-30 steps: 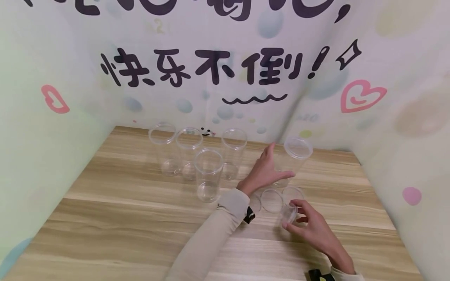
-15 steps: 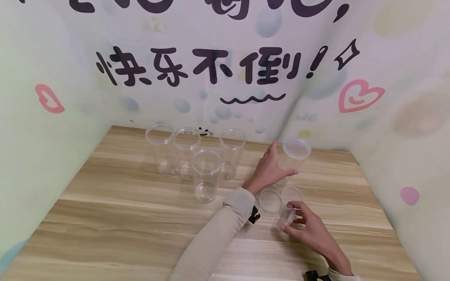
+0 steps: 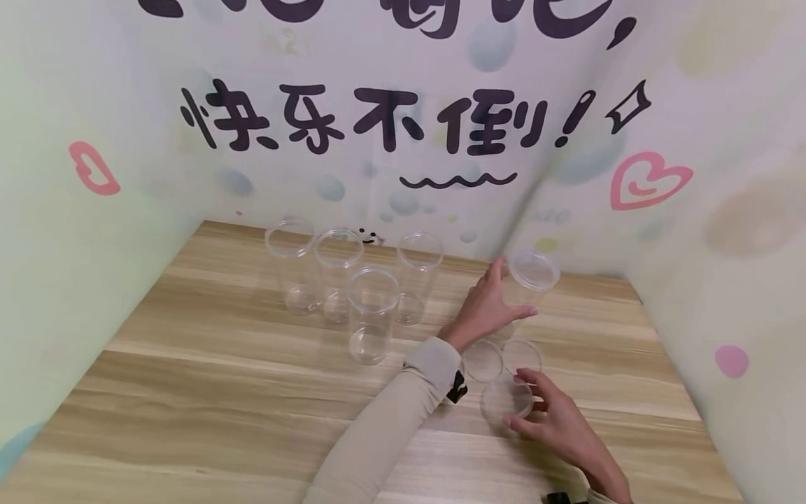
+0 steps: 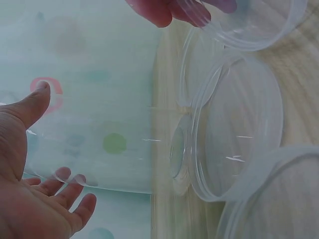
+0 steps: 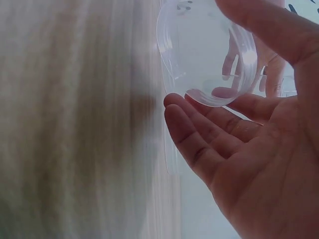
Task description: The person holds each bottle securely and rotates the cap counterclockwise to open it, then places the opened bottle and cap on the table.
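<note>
My left hand [image 3: 485, 308] holds a clear plastic cup [image 3: 530, 290] from its left side. That cup stands upright with a clear lid [image 3: 534, 269] on its mouth. In the left wrist view, the thumb and the fingers [image 4: 82, 211] lie on opposite sides of the see-through wall. My right hand [image 3: 560, 420] pinches a loose lid [image 3: 500, 399] between thumb and fingertips, low over the table; the right wrist view shows the same lid [image 5: 204, 45] by its rim. Just beyond it, two more lids, a left one [image 3: 483, 360] and a right one [image 3: 522, 357], lie flat.
Several lidless clear cups stand upright left of my left hand, the nearest cup [image 3: 371, 315] in front of the others. The wood-grain table [image 3: 208, 392] ends at a printed back wall [image 3: 378, 189] and at side walls. My left forearm [image 3: 384, 427] crosses the table's middle.
The lid in my right hand has turned from a steep tilt to nearly flat. My left hand has edged slightly right at the lidded cup. The other cups stay put.
</note>
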Demonstrator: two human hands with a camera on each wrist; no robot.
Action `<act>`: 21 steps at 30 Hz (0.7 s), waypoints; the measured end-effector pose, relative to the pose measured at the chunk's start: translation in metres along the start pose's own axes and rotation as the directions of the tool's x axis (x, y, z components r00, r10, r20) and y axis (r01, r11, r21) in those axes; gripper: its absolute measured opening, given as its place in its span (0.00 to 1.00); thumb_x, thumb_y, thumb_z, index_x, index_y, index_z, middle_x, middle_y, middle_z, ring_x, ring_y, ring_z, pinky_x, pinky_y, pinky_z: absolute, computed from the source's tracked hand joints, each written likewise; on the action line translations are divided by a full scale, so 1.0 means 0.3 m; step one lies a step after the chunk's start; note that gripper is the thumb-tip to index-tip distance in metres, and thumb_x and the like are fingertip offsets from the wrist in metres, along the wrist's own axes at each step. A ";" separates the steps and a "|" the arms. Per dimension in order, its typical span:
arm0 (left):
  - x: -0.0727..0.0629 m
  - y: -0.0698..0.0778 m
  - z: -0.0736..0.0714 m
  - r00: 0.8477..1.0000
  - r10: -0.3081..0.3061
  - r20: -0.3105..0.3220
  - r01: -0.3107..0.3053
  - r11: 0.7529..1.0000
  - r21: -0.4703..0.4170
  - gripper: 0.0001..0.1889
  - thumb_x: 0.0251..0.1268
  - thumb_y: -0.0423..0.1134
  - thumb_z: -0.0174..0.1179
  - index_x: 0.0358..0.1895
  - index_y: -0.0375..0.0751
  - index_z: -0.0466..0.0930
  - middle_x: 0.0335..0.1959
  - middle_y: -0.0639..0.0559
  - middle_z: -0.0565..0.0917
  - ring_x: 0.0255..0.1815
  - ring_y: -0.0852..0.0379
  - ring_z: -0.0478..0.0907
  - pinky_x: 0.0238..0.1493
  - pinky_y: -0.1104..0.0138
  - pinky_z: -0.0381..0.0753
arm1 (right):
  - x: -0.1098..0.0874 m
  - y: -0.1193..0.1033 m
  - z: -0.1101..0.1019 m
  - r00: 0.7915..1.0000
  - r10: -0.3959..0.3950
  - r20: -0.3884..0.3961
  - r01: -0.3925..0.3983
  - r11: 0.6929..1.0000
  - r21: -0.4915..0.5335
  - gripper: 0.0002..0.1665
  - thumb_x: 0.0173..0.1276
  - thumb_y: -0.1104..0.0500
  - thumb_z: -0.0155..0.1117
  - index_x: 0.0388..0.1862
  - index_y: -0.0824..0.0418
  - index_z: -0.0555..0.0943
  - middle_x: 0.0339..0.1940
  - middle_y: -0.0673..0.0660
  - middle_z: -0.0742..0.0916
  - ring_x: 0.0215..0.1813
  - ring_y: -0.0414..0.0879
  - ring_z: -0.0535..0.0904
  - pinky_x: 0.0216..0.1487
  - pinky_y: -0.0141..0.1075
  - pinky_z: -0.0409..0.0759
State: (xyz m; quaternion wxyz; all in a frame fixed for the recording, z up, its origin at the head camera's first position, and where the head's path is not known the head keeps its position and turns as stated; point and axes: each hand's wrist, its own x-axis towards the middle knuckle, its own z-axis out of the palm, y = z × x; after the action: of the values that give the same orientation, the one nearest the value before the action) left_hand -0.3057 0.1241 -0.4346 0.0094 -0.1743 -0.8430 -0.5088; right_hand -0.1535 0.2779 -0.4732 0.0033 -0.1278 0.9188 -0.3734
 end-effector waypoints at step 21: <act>-0.016 -0.008 -0.090 0.997 0.009 -0.071 -0.007 0.999 0.035 0.54 0.50 0.52 0.76 0.77 0.43 0.53 0.67 0.44 0.70 0.65 0.48 0.72 0.65 0.59 0.73 | -0.001 0.007 0.011 1.000 -0.020 0.023 0.020 1.000 0.017 0.45 0.48 0.59 0.83 0.62 0.72 0.72 0.58 0.68 0.82 0.54 0.59 0.79 0.42 0.33 0.83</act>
State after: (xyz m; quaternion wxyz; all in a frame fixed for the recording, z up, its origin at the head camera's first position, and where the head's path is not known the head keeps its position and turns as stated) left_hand -0.3062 0.0985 -0.4245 0.0445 -0.1592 -0.8502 -0.4997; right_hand -0.1534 0.2770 -0.4770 0.0111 -0.1414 0.9142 -0.3797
